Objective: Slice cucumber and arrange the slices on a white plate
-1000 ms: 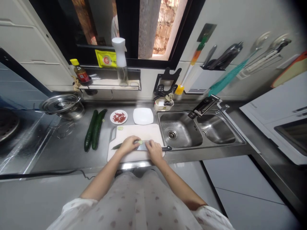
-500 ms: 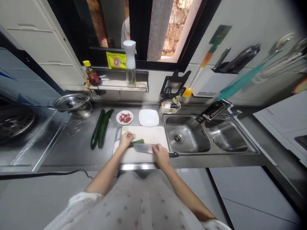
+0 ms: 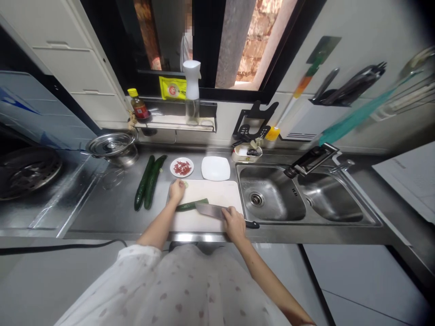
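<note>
**Head view, kitchen counter.** At centre frame I see the right hand [image 3: 234, 223] closed round the handle of a knife [image 3: 212, 210]. The blade points left and meets the right end of a cut cucumber [image 3: 191, 205], which lies on the white cutting board [image 3: 220, 192]. The left hand [image 3: 177, 190] sits at the board's upper left corner, fingers bent down just beside a pale slice [image 3: 185, 184] (whether they pinch it I cannot tell).

Containers, just above the board:
- A round dish [image 3: 172, 167] holds red chopped pieces [image 3: 182, 167].
- Right of it is a square white plate [image 3: 215, 168].
- Further right, a small tray [image 3: 246, 154] holds dark and pale bits too small for me to name.

At left of centre a lidded pot [image 3: 112, 146] hides its contents. Two whole cucumbers [image 3: 148, 187] lie on the counter between pot and board. The sink [image 3: 272, 203] adjoins the board's right edge.
</note>
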Available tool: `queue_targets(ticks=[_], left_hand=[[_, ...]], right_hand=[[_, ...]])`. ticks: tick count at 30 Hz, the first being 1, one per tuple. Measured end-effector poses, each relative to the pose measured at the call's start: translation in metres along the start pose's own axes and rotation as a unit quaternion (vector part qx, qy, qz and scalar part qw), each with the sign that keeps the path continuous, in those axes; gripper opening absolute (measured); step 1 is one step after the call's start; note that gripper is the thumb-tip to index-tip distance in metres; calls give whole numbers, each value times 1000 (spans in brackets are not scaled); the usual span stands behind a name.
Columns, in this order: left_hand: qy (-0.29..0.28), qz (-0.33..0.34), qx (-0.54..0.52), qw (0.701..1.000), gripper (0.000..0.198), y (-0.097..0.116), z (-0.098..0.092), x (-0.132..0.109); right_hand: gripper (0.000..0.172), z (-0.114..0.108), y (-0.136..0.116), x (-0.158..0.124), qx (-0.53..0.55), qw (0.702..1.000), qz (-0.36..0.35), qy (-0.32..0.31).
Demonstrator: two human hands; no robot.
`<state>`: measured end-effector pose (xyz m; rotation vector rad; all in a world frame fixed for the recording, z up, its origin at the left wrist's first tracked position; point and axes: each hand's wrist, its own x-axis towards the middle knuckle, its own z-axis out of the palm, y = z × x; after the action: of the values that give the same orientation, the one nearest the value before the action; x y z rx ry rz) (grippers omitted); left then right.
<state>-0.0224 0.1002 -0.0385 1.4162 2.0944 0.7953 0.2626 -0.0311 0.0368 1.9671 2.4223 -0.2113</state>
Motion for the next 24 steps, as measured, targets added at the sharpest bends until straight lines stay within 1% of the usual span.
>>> queue_targets(ticks=[3, 7, 11, 14, 16, 18, 21, 24], left_hand=[[6, 1, 17, 1000, 17, 2, 1, 2], [5, 13, 38, 999, 19, 8, 0, 2], [11, 41, 53, 998, 21, 10, -4, 1], [14, 94, 76, 993, 21, 6, -6, 0], [1, 132, 99, 986, 22, 1, -6, -2], [-9, 156, 116, 981, 25, -4, -5, -3], [-12, 166, 129, 978, 28, -9, -3, -5], [-16, 161, 134, 978, 28, -9, -2, -4]], right_hand=[[47, 1, 2, -2, 8, 1000, -3, 3], [45, 2, 4, -3, 17, 1000, 5, 7], [44, 1, 5, -3, 19, 1000, 12, 11], [44, 1, 4, -2, 18, 1000, 14, 15], [44, 1, 3, -2, 19, 1000, 15, 15], [44, 0, 2, -1, 21, 1000, 15, 11], [44, -1, -1, 0, 27, 1000, 15, 6], [43, -2, -3, 2, 33, 999, 12, 9]])
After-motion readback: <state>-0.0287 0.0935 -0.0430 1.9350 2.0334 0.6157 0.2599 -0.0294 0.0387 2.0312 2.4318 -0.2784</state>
